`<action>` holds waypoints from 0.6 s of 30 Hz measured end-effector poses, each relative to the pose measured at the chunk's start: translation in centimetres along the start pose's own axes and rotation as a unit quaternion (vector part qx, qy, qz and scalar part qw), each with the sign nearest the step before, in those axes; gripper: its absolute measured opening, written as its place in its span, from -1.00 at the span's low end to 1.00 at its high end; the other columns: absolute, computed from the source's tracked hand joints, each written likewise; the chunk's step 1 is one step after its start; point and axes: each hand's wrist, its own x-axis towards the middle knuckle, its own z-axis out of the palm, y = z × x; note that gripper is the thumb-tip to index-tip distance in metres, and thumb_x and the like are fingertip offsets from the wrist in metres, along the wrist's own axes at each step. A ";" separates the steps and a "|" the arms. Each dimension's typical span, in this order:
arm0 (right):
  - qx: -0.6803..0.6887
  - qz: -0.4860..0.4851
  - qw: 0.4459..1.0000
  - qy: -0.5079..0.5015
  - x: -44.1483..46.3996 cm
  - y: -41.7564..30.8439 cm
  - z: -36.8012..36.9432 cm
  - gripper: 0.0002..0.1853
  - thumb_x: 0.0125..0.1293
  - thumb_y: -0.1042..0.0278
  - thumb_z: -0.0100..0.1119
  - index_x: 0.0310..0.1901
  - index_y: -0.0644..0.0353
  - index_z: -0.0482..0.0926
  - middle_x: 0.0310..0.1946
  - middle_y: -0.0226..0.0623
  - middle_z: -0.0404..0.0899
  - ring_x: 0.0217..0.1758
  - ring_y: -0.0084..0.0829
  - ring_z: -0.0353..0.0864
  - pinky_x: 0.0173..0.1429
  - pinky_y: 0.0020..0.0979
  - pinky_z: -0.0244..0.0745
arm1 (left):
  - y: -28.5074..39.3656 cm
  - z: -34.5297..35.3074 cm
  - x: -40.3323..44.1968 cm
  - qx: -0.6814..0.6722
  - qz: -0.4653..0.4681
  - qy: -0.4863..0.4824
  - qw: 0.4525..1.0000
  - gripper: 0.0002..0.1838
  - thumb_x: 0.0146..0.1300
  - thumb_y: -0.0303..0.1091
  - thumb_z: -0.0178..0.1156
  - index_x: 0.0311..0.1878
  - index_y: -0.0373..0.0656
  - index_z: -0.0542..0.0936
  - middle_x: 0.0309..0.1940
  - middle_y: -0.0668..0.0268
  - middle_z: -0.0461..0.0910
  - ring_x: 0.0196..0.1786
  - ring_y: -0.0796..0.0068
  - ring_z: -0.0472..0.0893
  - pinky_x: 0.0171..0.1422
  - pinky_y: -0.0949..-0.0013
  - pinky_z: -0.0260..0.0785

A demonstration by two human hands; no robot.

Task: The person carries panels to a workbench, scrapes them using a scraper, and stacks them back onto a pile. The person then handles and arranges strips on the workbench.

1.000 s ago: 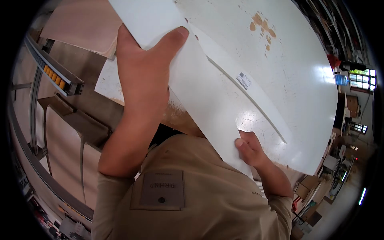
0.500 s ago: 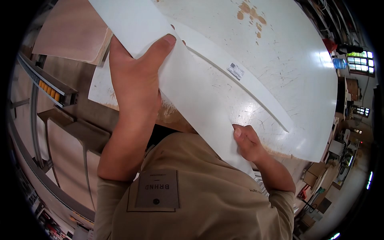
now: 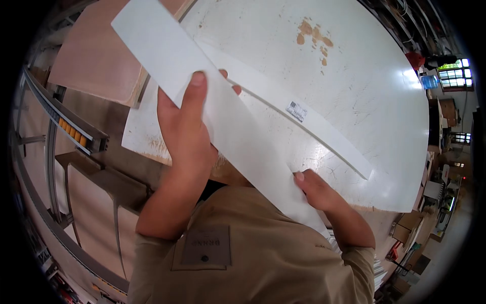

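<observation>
A long, flat white board (image 3: 243, 137) runs slantwise in front of my body, held in both hands. My left hand (image 3: 187, 116) is closed around it toward its far end, thumb on the upper face and fingertips showing past the opposite edge. Nearer my body, my right hand (image 3: 314, 188) grips the board's right edge, thumb on top; the fingers beneath are hidden. Beyond the board, a second white strip (image 3: 329, 134) with a printed label (image 3: 296, 111) lies on the white worktable (image 3: 374, 101). Part of that strip is hidden behind the held board.
At the left, a pinkish-brown panel (image 3: 96, 55) sits beside the table. A metal rail with yellow rollers (image 3: 73, 133) and large brown panels (image 3: 91, 202) stand below it. Shelving and boxes (image 3: 405, 225) line the right side, and a blue water jug (image 3: 430, 82) stands farther back.
The held board has shifted down in view, bringing its far end into sight. My left hand sits lower in view, still gripping. The table and labelled strip also appear slightly lower.
</observation>
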 end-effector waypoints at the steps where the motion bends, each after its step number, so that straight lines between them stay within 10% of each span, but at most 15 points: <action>1: 0.049 -0.063 0.994 -0.076 0.2 0.8 -0.4 -0.34 0.56 -0.18 -0.17 0.16 0.39 0.53 -0.20 -0.27 0.60 -0.08 -0.51 0.50 0.06 -0.39 0.44 | -0.3 0.1 -0.1 -0.041 -0.019 0.027 0.999 -0.54 0.48 -0.17 0.02 0.26 -0.30 0.30 -0.08 0.05 0.59 -0.06 0.17 0.63 -0.01 0.12 0.54; 6: 0.183 -0.117 0.961 -0.169 -1.9 1.3 -1.6 -0.31 0.59 -0.08 -0.21 0.51 0.32 0.10 0.11 -0.22 0.52 0.19 -0.43 0.47 0.33 -0.31 0.32 | -2.9 0.0 1.4 -0.100 -0.108 -0.085 0.985 -0.53 0.55 0.00 -0.20 0.16 -0.23 0.36 -0.10 0.08 0.62 -0.13 0.27 0.64 -0.03 0.21 0.49; 9: 0.014 -0.128 0.975 0.182 -5.6 1.7 -6.0 -0.39 0.57 0.19 -0.05 0.51 0.29 0.12 0.09 -0.23 0.52 0.16 -0.43 0.48 0.30 -0.32 0.34 | -4.7 -0.6 2.3 0.049 -0.102 -0.167 0.979 -0.55 0.55 0.01 -0.21 0.07 -0.22 0.42 -0.13 0.10 0.65 -0.16 0.29 0.67 -0.04 0.29 0.47; 12: -0.267 -0.104 0.838 0.464 -7.5 1.6 -14.7 -0.43 0.52 0.34 0.04 0.50 0.13 0.21 0.05 -0.17 0.52 0.08 -0.39 0.51 0.21 -0.35 0.42 | -7.3 -2.5 2.3 0.199 -0.099 -0.177 0.959 -0.58 0.54 -0.03 -0.15 -0.06 -0.22 0.49 -0.19 0.14 0.66 -0.19 0.32 0.69 -0.08 0.34 0.47; 18: -0.493 0.087 0.638 0.585 -9.6 14.0 -35.7 -0.45 0.47 0.15 0.10 0.46 -0.21 0.30 0.15 -0.01 0.46 0.09 -0.09 0.54 0.12 -0.17 0.53 | -12.1 -8.1 2.4 0.392 -0.011 -0.166 0.905 -0.81 0.48 -0.36 0.03 -0.17 -0.30 0.54 -0.34 0.28 0.64 -0.25 0.53 0.57 -0.09 0.43 0.43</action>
